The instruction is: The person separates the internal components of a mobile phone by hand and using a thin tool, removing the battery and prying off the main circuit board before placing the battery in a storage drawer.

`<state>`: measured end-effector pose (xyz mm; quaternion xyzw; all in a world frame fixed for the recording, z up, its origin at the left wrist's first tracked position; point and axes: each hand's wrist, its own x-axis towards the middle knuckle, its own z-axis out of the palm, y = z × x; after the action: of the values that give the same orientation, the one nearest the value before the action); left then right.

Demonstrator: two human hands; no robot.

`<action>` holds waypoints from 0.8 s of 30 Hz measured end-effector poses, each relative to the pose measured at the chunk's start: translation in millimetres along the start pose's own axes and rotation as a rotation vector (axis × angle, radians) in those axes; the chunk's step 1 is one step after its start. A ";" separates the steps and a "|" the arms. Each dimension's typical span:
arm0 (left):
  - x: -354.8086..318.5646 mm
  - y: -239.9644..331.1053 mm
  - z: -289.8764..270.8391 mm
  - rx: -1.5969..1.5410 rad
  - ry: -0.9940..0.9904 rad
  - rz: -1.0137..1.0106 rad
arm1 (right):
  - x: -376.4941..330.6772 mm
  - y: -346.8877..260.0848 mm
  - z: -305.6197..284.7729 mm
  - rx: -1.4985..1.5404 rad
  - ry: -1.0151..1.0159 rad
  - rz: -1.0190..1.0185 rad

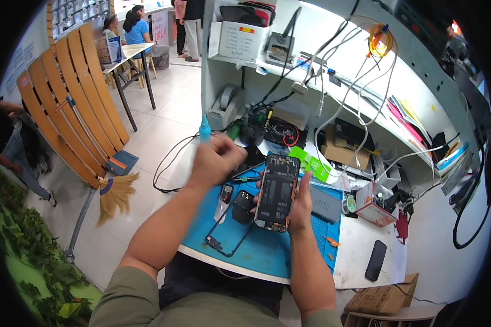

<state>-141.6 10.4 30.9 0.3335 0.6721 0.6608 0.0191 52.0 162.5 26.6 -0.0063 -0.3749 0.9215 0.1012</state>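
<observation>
My right hand point(300, 204) grips an opened smartphone point(278, 191) from behind, tilted up over the mat. Its dark battery and inner parts face me, and most of the fingers are hidden behind it. Left of the phone, my left hand point(217, 161) is raised and closed, slightly blurred. From its top sticks a teal, narrow-tipped thing point(204, 129) whose kind I cannot make out. Below, on the blue work mat point(267, 261), lie a thin black phone frame point(223, 248), a dark back-cover part point(241, 208) and a small black part point(225, 192).
A grey flat case point(324, 204) lies right of the phone, near orange scraps point(331, 241). Another dark phone point(375, 260) rests on the white table. Behind stand a tape dispenser point(223, 109) and a red-white box point(372, 207). Loose cables point(360, 82) hang from the shelf.
</observation>
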 end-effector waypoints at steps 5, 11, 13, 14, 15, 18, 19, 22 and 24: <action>44.0 -49.9 -64.9 0.334 0.362 -0.034 | 6.8 -2.4 -2.0 0.078 0.016 0.001; 52.5 -62.7 -56.6 0.489 0.079 -0.187 | 5.1 -4.8 -12.6 0.170 -0.013 0.002; 50.7 -59.0 -53.6 0.577 0.078 -0.185 | 5.7 -5.0 -13.6 0.166 -0.001 -0.005; 49.8 -56.2 -53.4 0.553 0.097 -0.159 | 5.5 -6.0 -10.9 0.176 0.010 -0.001; 48.4 -53.3 -53.9 0.529 0.117 -0.134 | 6.0 -5.9 -11.7 0.172 0.009 -0.008; 41.5 -21.7 -49.0 0.422 0.113 0.021 | 5.0 -8.8 -15.7 0.164 0.021 -0.031; 36.1 -2.2 -48.4 0.382 0.105 0.087 | 5.1 -10.3 -15.0 0.168 0.026 -0.034; -2.9 63.0 -39.2 0.361 -0.190 0.036 | 6.1 -13.0 -21.5 0.168 0.032 -0.066; -27.8 90.2 -34.4 0.528 -0.327 0.143 | 6.7 -11.6 -24.8 0.183 0.041 -0.077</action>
<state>-97.9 -41.5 105.0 0.4750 0.7834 0.4007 -0.0069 49.7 189.0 17.2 -0.0016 -0.2871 0.9469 0.1445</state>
